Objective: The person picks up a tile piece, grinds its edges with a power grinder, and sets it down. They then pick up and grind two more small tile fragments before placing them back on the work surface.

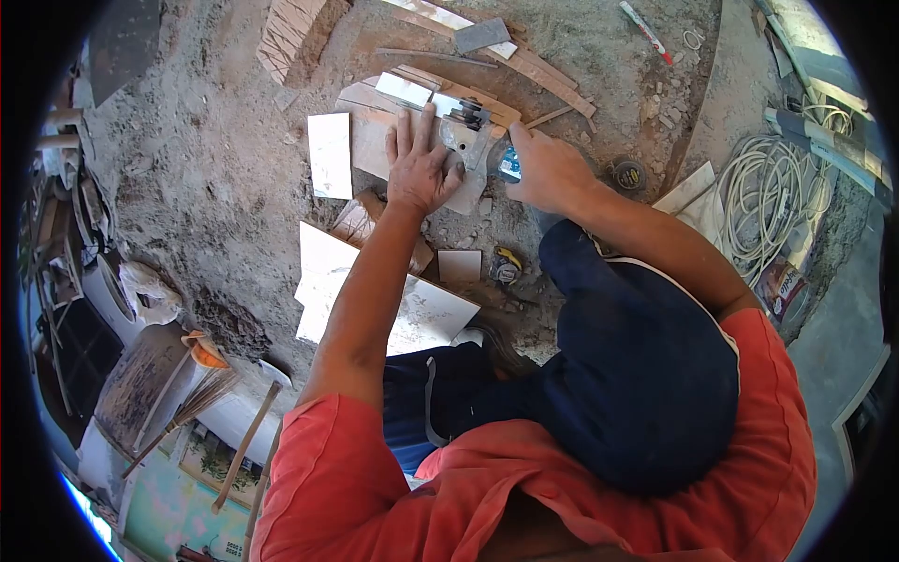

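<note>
Power tool (pixel 462 138), with a dark upper part and a blue-marked body, sits at the upper middle of the view, low over the work on the dirt ground, with the right hand closed on its near end. At the far left, a white bundle (pixel 150 298) lies near the edge of the scene; below it are a twig broom (pixel 194 401) and a long wooden handle (pixel 245 451) with a pale head. Further right, a scored block (pixel 298 39) lies at the top, and an upright-looking rectangle of white tile (pixel 330 155) lies flat on the ground. Just beside that tile is a dusty slab (pixel 368 139). The left hand (pixel 420 170) rests here with its fingers spread and extended, grasping nothing that shows, its thumb close to the tool; how hard it presses, I cannot tell. Beyond its fingertips is a short white strip (pixel 403 89). Under the left forearm lies a larger white tile (pixel 426 314), partly hidden. A small square tile (pixel 460 266) comes next, then a tape measure (pixel 506 266) near it. The right hand (pixel 554 174) wraps the tool's body. Past it are a round dark object (pixel 627 175), a red-tipped marker (pixel 644 31) higher up, and a coil of pale cable (pixel 768 201) at the right.
</note>
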{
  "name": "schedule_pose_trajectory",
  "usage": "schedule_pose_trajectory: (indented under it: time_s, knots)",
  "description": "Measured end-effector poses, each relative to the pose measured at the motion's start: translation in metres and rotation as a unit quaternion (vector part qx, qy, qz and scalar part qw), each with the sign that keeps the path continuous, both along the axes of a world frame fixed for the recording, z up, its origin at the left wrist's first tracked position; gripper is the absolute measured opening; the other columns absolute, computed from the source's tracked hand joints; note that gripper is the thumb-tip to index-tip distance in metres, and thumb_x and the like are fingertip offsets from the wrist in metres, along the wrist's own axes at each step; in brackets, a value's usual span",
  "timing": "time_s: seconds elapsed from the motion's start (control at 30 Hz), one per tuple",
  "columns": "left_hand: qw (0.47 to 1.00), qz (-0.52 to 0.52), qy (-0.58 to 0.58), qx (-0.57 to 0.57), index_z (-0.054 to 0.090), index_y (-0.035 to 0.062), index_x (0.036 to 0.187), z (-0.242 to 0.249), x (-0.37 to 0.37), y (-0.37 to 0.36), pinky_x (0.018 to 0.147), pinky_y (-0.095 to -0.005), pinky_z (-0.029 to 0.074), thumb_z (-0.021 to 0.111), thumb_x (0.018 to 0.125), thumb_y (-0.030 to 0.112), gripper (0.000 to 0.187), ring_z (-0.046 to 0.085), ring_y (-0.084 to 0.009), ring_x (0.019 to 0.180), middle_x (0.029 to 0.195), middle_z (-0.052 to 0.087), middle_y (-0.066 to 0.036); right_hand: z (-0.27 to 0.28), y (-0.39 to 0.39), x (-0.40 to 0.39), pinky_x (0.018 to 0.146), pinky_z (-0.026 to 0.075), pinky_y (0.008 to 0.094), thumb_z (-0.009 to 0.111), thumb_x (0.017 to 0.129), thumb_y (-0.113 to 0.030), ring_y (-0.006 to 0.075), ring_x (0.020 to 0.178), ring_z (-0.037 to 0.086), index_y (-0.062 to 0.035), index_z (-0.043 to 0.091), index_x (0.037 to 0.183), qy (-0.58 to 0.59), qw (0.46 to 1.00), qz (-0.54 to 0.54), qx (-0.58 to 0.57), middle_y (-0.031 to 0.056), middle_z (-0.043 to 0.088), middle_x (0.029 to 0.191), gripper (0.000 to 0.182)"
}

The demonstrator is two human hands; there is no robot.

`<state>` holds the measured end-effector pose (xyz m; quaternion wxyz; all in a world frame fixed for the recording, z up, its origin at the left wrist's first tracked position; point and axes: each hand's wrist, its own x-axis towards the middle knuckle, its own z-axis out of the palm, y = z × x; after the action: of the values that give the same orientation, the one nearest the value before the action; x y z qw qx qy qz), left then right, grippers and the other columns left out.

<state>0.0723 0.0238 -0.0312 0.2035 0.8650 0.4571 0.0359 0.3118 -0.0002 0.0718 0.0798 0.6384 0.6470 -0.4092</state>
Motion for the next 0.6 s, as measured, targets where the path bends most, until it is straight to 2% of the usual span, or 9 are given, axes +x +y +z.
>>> schedule_pose_trajectory:
  time_s: [0.2,0.6]
  knots:
    - [1.000,0.005,-0.021,0.014,0.070,0.0095,0.084,-0.0015,0.0010,-0.0008,0.118,-0.0664,0.013,0.058,0.080,0.041,0.034,0.016,-0.0522,0.149,0.167,0.021,-0.015,-0.0006,-0.0031,0.0015,0.089,0.053,0.0487,0.078,0.075,-0.027,0.0425,0.105,0.065,0.0020,0.045,0.126,0.000,1.000,0.000,0.005,0.0254,0.065,0.111,0.068]
    - [1.000,0.006,-0.022,0.013,0.071,0.0076,0.083,-0.0016,0.0008,-0.0005,0.118,-0.0657,0.013,0.058,0.081,0.040,0.035,0.016,-0.0516,0.150,0.167,0.022,-0.015,0.0023,-0.0038,0.0007,0.090,0.053,0.0486,0.080,0.075,-0.025,0.0423,0.107,0.065,0.0014,0.043,0.127,-0.007,1.000,0.006,-0.001,0.0251,0.064,0.113,0.069]
